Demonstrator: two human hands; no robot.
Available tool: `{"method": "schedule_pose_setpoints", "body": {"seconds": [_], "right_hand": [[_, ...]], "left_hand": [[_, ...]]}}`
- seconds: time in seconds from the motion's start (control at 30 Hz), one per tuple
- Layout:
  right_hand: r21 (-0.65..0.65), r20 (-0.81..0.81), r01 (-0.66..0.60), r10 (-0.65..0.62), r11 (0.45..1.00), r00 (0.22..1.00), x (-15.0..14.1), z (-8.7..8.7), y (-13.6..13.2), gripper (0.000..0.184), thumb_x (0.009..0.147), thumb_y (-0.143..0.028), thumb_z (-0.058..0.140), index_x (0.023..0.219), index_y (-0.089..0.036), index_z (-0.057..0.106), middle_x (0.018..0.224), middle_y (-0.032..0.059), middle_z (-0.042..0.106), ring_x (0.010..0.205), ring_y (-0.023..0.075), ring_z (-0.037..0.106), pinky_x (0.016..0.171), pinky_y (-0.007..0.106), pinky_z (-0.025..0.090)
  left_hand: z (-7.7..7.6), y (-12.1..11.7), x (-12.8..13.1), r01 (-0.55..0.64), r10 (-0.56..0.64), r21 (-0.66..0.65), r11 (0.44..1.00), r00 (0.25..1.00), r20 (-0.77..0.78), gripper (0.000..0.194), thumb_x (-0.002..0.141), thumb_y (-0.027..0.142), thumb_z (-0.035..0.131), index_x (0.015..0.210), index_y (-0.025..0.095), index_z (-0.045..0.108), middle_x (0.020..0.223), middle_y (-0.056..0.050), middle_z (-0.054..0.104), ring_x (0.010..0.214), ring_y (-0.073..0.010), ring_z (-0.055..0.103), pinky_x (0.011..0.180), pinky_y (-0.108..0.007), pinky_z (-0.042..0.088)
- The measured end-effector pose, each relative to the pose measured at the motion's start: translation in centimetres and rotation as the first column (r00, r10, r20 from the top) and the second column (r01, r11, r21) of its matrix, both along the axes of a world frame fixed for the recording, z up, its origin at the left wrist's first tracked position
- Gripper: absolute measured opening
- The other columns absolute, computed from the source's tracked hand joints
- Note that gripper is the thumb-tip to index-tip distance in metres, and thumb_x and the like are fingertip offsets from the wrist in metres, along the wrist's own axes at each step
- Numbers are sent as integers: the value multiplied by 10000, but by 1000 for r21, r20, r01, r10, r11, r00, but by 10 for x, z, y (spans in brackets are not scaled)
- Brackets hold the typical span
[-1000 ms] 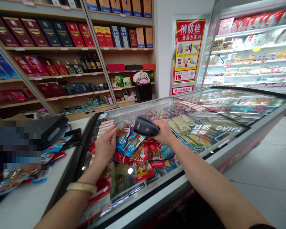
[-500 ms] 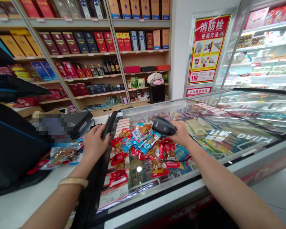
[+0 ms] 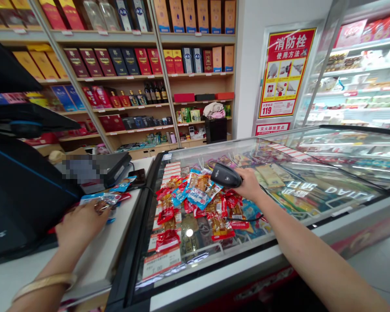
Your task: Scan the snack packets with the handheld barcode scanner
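My right hand (image 3: 248, 184) is closed around the handle of a black barcode scanner (image 3: 225, 175). The scanner's head points left, above a pile of snack packets (image 3: 199, 190) in red and blue wrappers. These packets lie on the glass top of a chest freezer (image 3: 169, 284). On the white counter at the left, my left hand (image 3: 82, 221), with a bangle at the wrist, reaches over more snack packets (image 3: 108, 198) and touches them. Its fingertips are partly hidden among the wrappers, so their grip on any packet is unclear.
A black checkout terminal (image 3: 22, 195) stands at the far left. Behind the left hand lie a dark device (image 3: 118, 167) and a phone (image 3: 138, 177). The scanner's cable (image 3: 247, 219) loops over the glass. Shelves of boxes (image 3: 123, 60) line the back wall.
My left hand has moved left from the pile on the freezer glass, across the edge, down onto the counter packets. My right hand still holds the scanner. The view has turned left.
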State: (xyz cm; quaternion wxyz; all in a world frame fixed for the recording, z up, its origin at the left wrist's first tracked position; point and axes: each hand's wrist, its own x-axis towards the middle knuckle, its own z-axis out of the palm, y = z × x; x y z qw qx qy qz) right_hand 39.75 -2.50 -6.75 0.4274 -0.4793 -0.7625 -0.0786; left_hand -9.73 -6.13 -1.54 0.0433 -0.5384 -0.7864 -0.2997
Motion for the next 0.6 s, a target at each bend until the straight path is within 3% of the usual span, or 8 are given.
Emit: {"method": "schedule_pose_setpoints", "body": {"seconds": [0.1, 0.17, 0.37, 0.43, 0.5, 0.53, 0.6], "right_hand": [[-5, -4, 3, -3, 1000, 1000, 0, 0, -1, 209, 703, -401, 742, 795, -222, 684, 775, 32, 723, 760, 220, 654, 713, 309, 351], [-3, -3, 3, -3, 1000, 1000, -1, 2, -2, 226, 699, -409, 750, 810, -220, 695, 766, 33, 720, 751, 218, 653, 705, 309, 351], [7, 14, -1, 1, 1000, 1000, -2, 5, -3, 266, 706, -451, 751, 819, -215, 702, 760, 39, 711, 730, 211, 640, 692, 307, 354], [17, 10, 6, -6, 1000, 1000, -2, 5, -3, 274, 707, -466, 756, 810, -218, 701, 760, 38, 708, 730, 208, 636, 698, 307, 350], [22, 2, 15, -15, 1000, 1000, -3, 5, -3, 282, 705, -477, 763, 812, -223, 702, 769, 36, 710, 734, 206, 634, 704, 305, 344], [22, -1, 17, -17, 1000, 1000, -4, 5, -3, 288, 702, -482, 768, 813, -225, 701, 776, 35, 713, 739, 205, 635, 708, 304, 343], [22, -11, 12, -12, 1000, 1000, -4, 6, -4, 298, 698, -486, 778, 820, -225, 702, 788, 34, 718, 754, 209, 641, 721, 306, 344]], "left_hand": [[3, -2, 3, -135, 109, -122, 983, 973, -203, 519, 609, 525, 699, 1044, 244, 713, 1094, -191, 721, 1064, -484, 624, 846, -631, 492], [6, -4, 5, -151, 108, -141, 978, 955, -276, 583, 634, 549, 679, 1134, 250, 699, 1100, -194, 724, 1020, -463, 652, 802, -587, 521], [15, -8, 8, -137, 90, -167, 976, 962, -259, 621, 582, 544, 744, 1124, 243, 703, 1058, -193, 742, 1042, -486, 655, 823, -631, 511], [19, -8, 13, -117, 112, -62, 991, 991, -70, 543, 528, 478, 796, 1019, 257, 721, 938, -138, 755, 1048, -481, 650, 868, -643, 496], [25, -6, 25, -80, 46, 122, 989, 966, 253, 484, 523, 424, 820, 964, 253, 721, 860, -89, 749, 1044, -426, 659, 901, -592, 514], [28, -5, 34, -59, -31, 204, 977, 911, 412, 459, 560, 411, 810, 976, 243, 717, 864, -75, 750, 1019, -378, 673, 889, -539, 541], [34, -2, 57, 9, -212, 283, 959, 685, 697, 387, 701, 395, 741, 1044, 218, 704, 952, -65, 759, 940, -272, 695, 813, -419, 588]]}}
